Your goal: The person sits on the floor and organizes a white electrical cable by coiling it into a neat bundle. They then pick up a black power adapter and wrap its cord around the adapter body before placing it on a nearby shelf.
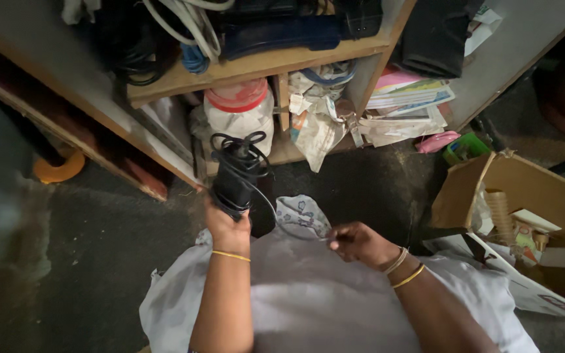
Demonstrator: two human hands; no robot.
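White cloth (335, 294) spreads nearest the camera, across the person's lap, with both forearms rising over it. On the left, the left hand (228, 225) has its grip closed around the lower end of a black power adapter (235, 176), held upright in front of the wooden shelf (256, 65), with its black cord (240, 145) looped loosely on top. The adapter looks dense and rigid, best held by its body; the cord is limp and springy. To the right, the right hand (358, 242) pinches the thin trailing cord, fingers nearly shut. Dim light hides the plug end, and the cardboard box (524, 189) is cut off at the frame's edge.
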